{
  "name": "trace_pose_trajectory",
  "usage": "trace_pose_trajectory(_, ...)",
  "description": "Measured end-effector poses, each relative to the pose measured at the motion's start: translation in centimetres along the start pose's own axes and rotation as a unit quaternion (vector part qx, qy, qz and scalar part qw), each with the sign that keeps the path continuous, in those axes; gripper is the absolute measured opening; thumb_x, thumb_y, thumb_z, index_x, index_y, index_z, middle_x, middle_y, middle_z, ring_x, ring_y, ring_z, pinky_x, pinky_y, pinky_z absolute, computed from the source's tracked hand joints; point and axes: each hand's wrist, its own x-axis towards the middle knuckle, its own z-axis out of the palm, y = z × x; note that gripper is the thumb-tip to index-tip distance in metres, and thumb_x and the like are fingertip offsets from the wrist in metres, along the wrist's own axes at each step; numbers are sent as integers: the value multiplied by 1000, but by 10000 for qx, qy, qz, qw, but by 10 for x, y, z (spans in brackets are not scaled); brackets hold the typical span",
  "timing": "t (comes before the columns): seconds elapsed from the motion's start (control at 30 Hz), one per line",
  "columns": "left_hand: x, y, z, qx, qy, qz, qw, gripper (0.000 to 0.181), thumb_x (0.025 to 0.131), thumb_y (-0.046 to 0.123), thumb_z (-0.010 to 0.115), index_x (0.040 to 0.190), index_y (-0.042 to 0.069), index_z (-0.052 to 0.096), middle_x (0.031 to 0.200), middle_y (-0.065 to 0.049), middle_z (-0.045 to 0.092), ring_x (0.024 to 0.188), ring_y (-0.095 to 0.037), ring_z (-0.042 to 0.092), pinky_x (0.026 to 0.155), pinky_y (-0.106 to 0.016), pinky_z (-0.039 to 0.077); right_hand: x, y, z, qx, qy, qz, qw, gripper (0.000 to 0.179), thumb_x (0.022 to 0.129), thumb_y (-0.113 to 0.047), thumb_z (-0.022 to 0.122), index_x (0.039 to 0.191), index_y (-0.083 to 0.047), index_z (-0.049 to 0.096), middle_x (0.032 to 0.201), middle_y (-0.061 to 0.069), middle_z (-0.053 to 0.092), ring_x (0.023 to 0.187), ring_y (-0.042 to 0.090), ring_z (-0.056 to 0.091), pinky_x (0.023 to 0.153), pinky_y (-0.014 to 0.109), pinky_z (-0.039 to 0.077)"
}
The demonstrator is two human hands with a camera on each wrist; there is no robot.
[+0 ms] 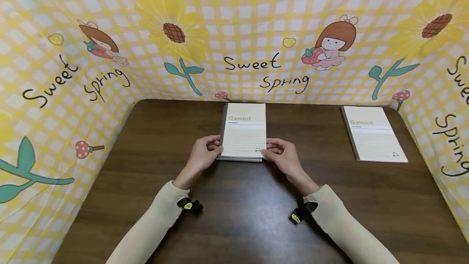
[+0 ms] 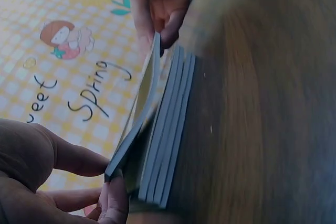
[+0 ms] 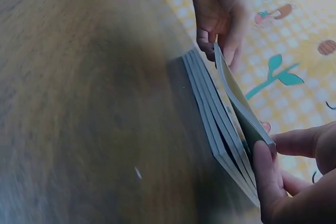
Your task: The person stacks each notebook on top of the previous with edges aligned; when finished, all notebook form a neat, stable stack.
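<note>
A notebook (image 1: 243, 133) with a cream cover, dark spine and "Gambit" lettering is held by both hands at its near corners. My left hand (image 1: 205, 150) pinches the left side between thumb and fingers; my right hand (image 1: 283, 156) pinches the right side the same way. Both wrist views show this notebook's bowed edge (image 2: 151, 95) raised over a stack of several similar notebooks (image 2: 169, 129) on the table. A gap separates it from the stack (image 3: 210, 114) beneath, whose edges are slightly uneven.
Another "Gambit" notebook (image 1: 375, 133) lies flat at the right side of the dark wooden table (image 1: 253, 211). A yellow checked cloth (image 1: 249, 23) with printed flowers and lettering stands behind the table and along both sides.
</note>
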Motion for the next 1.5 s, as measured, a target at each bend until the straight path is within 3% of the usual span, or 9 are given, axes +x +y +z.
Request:
trace_pose_trajectory(0.2, 3, -8, -5, 414, 98, 128, 9990, 43, 93, 5, 71, 135, -5, 66, 114, -23, 70, 103, -32, 73, 84, -28, 56, -2, 3, 9, -1359, 239, -412, 9896, 42, 88, -8, 83, 128, 1, 73, 106, 19, 75, 77, 3, 70, 62, 17, 56)
trace_pose_trajectory(0.33, 3, -12, -5, 610, 71, 220, 9979, 44, 94, 6, 71, 135, -5, 66, 113, -22, 69, 101, -32, 72, 85, -33, 58, -4, 5, 10, -1732, 329, -567, 9827, 41, 87, -12, 85, 127, -3, 75, 105, 16, 75, 83, 15, 74, 58, 19, 55)
trace_pose_trajectory(0.57, 0, -15, -4, 778, 46, 341, 9964, 43, 95, 6, 70, 136, -6, 65, 111, -22, 68, 99, -32, 70, 87, -42, 59, -5, 9, 10, -2042, 328, -756, 9755, 42, 87, -13, 86, 126, -3, 75, 102, 14, 74, 89, 25, 77, 60, 17, 55)
trace_pose_trajectory(1.03, 0, -12, 1, 1157, 179, 699, 9907, 52, 92, 5, 74, 141, -8, 60, 108, -22, 66, 93, -31, 69, 84, -41, 58, -4, 10, 8, -2107, 254, -925, 9728, 41, 89, -13, 84, 126, -1, 74, 102, 16, 75, 88, 27, 77, 63, 14, 53)
trace_pose_trajectory(1.27, -4, -3, 10, 1781, 325, 1092, 9774, 64, 91, 16, 80, 147, -1, 55, 122, -22, 59, 107, -37, 59, 93, -48, 50, -9, 6, -1, -1801, -288, -625, 9812, 41, 98, -14, 72, 136, -1, 67, 110, 18, 74, 87, 28, 77, 65, 24, 61)
trace_pose_trajectory(1.37, -5, 1, 20, 1995, 405, 1494, 9676, 59, 94, 20, 78, 145, 1, 58, 131, -23, 56, 117, -41, 53, 99, -51, 47, -14, 5, -11, -1992, -430, -713, 9764, 40, 99, -15, 71, 137, -2, 66, 112, 17, 74, 89, 25, 76, 66, 25, 61)
trace_pose_trajectory(1.5, -7, 7, 35, 2196, 377, 2250, 9486, 48, 95, 19, 77, 137, -1, 65, 136, -25, 59, 125, -43, 53, 106, -54, 45, -24, 7, -29, -2292, -550, -884, 9678, 39, 99, -15, 72, 136, -3, 65, 113, 15, 73, 91, 21, 74, 64, 25, 59)
